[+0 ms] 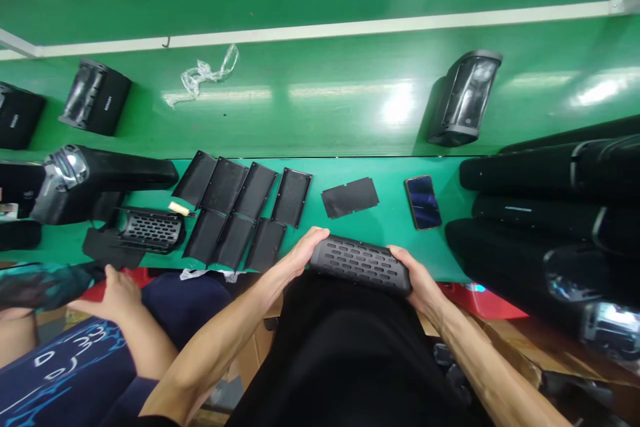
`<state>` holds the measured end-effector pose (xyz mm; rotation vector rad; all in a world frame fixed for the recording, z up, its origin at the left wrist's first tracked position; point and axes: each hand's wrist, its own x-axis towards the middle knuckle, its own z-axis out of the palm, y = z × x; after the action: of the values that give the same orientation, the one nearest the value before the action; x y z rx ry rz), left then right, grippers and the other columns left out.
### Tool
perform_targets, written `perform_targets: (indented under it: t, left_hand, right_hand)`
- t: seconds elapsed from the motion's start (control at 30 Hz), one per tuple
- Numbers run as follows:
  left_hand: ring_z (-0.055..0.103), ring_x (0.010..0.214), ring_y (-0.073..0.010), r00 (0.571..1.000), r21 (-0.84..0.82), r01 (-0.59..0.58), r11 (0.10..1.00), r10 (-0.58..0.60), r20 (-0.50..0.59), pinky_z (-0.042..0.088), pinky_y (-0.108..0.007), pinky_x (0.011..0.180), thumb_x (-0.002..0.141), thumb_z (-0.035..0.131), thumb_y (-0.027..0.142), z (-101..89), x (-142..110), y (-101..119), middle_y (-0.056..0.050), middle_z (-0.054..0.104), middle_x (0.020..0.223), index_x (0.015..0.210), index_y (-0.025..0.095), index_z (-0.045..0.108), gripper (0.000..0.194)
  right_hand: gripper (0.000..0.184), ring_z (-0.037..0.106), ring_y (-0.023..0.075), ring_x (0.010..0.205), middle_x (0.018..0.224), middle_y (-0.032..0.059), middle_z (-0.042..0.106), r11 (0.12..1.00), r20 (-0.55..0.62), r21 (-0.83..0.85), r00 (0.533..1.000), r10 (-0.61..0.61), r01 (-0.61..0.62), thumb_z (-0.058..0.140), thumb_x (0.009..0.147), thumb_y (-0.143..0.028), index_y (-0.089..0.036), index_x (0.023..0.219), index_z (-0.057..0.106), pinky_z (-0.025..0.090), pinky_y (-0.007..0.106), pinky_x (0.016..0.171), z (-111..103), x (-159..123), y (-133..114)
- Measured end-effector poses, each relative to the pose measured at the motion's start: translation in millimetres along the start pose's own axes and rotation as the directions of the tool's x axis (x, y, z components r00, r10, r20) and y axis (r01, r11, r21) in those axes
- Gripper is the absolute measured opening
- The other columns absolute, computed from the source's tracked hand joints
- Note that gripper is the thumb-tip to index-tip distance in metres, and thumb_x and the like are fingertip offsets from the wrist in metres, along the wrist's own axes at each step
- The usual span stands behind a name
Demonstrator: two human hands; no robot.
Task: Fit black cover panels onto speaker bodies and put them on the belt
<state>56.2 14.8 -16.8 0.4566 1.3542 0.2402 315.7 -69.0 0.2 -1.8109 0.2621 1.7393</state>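
Observation:
Between my two hands is a black slotted speaker grille (pixel 361 263), long and rounded, held at the near edge of the green bench. My left hand (pixel 309 248) grips its left end, the thumb on the upper corner. Around the right end my right hand (pixel 416 278) is closed, and its thumb rests on the top corner. The grille hides most of the fingers of both hands. Just beyond it lies a flat black sheet (pixel 351 198) with notched edges. A phone (pixel 423 202) lies to the right of that sheet.
Several black curved panels (pixel 220 185) lie in rows on the left. Farther left are another slotted grille (pixel 153 229) and a co-worker's hand (pixel 119 295). Large black speakers (pixel 530 207) are stacked at right. A wrapped speaker (pixel 466 99) and crumpled plastic (pixel 204 75) lie on the back surface.

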Motion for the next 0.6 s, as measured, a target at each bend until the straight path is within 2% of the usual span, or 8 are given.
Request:
perform_targets:
  t: [0.2,0.6]
  left_hand:
    - [0.051,0.083,-0.0171,0.995,0.069,-0.094,0.993,0.093,0.023,0.036,-0.026,0.072,0.081,0.066,0.054,-3.7,-3.7,0.4,0.003,0.059,0.083,0.093,0.022,0.065,0.034]
    - [0.048,0.068,-0.0151,0.994,0.039,-0.080,0.996,0.077,0.073,0.035,-0.025,0.063,0.079,0.063,0.057,-5.3,-6.0,-0.2,0.005,0.053,0.074,0.107,0.024,0.060,0.043]
  right_hand:
    - [0.057,0.065,0.0191,0.063,0.072,-0.0044,0.071,0.998,0.012,-0.009,0.998,-0.061,0.061,0.089,0.063,-0.052,-0.027,0.109,0.067,0.050,0.027,0.058,4.0,-12.8,-1.9]
    - [0.066,0.066,0.0233,0.063,0.071,-0.0027,0.072,0.994,0.029,-0.063,0.996,-0.088,0.090,0.086,0.064,-0.056,-0.030,0.119,0.059,0.048,0.031,0.059,5.2,-16.7,-3.6]
